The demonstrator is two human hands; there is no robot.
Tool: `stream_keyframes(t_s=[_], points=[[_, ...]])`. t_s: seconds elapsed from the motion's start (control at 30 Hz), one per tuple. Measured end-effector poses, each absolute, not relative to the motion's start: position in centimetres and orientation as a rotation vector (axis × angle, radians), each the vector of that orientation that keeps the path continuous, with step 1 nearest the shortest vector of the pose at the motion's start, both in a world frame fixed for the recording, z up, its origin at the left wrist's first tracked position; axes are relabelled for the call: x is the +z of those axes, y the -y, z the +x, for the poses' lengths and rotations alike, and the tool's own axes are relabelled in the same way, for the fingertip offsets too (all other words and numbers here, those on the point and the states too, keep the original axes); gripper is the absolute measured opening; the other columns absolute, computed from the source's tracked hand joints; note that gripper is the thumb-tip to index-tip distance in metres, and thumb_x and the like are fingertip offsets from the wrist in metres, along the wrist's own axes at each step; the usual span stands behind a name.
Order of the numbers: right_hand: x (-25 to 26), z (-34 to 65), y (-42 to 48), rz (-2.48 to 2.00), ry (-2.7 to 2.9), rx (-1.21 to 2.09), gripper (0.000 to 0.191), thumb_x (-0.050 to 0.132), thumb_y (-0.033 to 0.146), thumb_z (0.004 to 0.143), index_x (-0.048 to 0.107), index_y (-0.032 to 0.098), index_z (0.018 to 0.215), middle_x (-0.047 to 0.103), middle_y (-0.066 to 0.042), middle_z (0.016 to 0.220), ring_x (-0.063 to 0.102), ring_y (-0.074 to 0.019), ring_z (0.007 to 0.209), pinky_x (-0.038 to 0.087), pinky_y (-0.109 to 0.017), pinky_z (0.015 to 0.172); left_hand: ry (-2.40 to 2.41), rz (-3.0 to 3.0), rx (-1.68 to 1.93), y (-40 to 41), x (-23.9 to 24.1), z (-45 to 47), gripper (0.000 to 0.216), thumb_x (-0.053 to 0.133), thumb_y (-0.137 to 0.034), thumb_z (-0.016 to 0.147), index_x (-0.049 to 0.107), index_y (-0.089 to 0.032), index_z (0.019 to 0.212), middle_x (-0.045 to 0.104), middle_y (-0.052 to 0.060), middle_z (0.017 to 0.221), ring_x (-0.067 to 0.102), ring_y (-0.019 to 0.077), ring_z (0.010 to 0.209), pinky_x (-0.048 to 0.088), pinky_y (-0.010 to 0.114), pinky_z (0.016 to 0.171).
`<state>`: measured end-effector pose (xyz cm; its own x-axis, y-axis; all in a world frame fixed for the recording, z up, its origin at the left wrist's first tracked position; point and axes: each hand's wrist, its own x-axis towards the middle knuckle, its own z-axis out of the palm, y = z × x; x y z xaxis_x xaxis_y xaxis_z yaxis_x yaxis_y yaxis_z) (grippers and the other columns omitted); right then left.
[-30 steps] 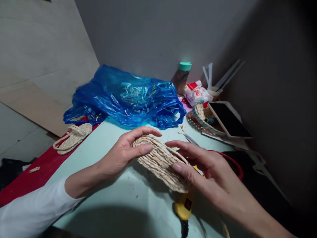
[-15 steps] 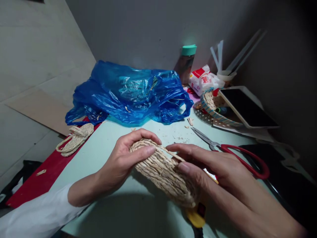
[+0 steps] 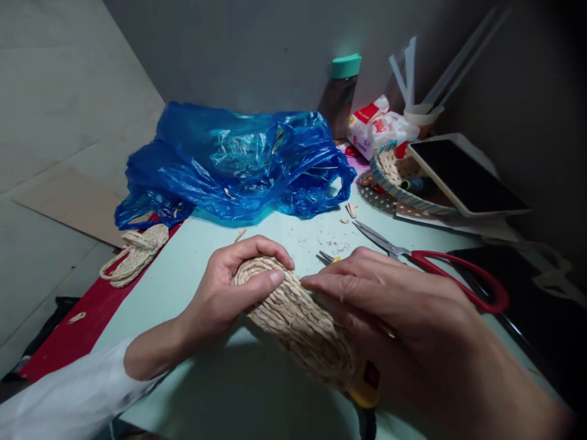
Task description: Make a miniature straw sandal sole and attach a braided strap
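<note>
An oval coil of twisted straw rope (image 3: 293, 311) is held above the pale green table, tilted down to the right. My left hand (image 3: 243, 275) is closed round its left end, thumb on the top face and fingers over the far edge. My right hand (image 3: 394, 299) presses along the coil's far right edge. Its fingertips are together at the outer row; its thumb is mostly hidden. Partly under the coil and right hand lies a yellow and black tool (image 3: 365, 391). Red-handled scissors (image 3: 398, 249) lie just beyond the right hand.
A crumpled blue plastic bag (image 3: 238, 165) spans the back. A looped straw-rope bundle (image 3: 137, 253) lies left on a red strip (image 3: 77, 342). A tablet (image 3: 468, 174) leans on a woven basket (image 3: 408, 194) at right, near a bottle (image 3: 340, 98) and a cup of translucent sticks (image 3: 424, 116).
My right hand has turned over the coil's edge, its thumb moving from the top face out of sight. The loose strand now lies along the edge. The view has shifted slightly.
</note>
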<state>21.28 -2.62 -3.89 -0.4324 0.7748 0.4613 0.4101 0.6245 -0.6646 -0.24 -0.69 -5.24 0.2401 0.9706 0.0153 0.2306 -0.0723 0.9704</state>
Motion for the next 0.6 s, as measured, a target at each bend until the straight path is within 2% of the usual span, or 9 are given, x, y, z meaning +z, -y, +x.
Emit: stream_keyframes(t_s=[0.17,0.37,0.53,0.6], points=[[-4.09,21.40,2.28,-0.929,2.064,0.736,0.027,0.053,0.008,0.089,0.074,0.023,0.085,0.068,0.002,0.071,0.062,-0.0130,0.066,0.051,-0.026,0.065,-1.173,1.545,0.929,0.72,-5.11,-0.09,0.008,0.071,-0.030,0.081,0.071,-0.022,0.083,0.064,-0.001,0.080,0.052,0.0144,0.069,0.041,0.027,0.068],[-3.87,21.27,2.31,-0.978,2.037,0.855,0.025,0.056,0.006,0.088,0.073,0.021,0.077,0.069,0.003,0.073,0.064,-0.0121,0.071,0.048,-0.023,0.062,-1.160,1.454,0.924,0.77,-5.41,-0.03,0.006,0.070,-0.028,0.083,0.070,-0.022,0.083,0.062,-0.002,0.080,0.052,0.0126,0.067,0.040,0.027,0.068],[-3.26,21.24,2.62,-1.061,2.063,0.851,0.009,0.067,0.021,0.086,0.070,0.022,0.078,0.070,0.000,0.081,0.065,-0.0165,0.076,0.050,-0.028,0.065,-1.190,1.414,0.968,0.70,-5.68,0.14,0.013,0.071,-0.032,0.080,0.069,-0.020,0.085,0.063,0.001,0.087,0.053,0.0150,0.071,0.039,0.027,0.065],[-3.39,21.19,2.78,-1.099,2.086,0.830,0.008,0.073,0.028,0.083,0.070,0.023,0.087,0.070,-0.001,0.086,0.065,-0.0194,0.081,0.051,-0.031,0.068,-1.217,1.421,0.992,0.61,-5.70,0.22,0.014,0.071,-0.033,0.080,0.069,-0.020,0.085,0.064,0.002,0.092,0.054,0.0168,0.075,0.039,0.027,0.065]])
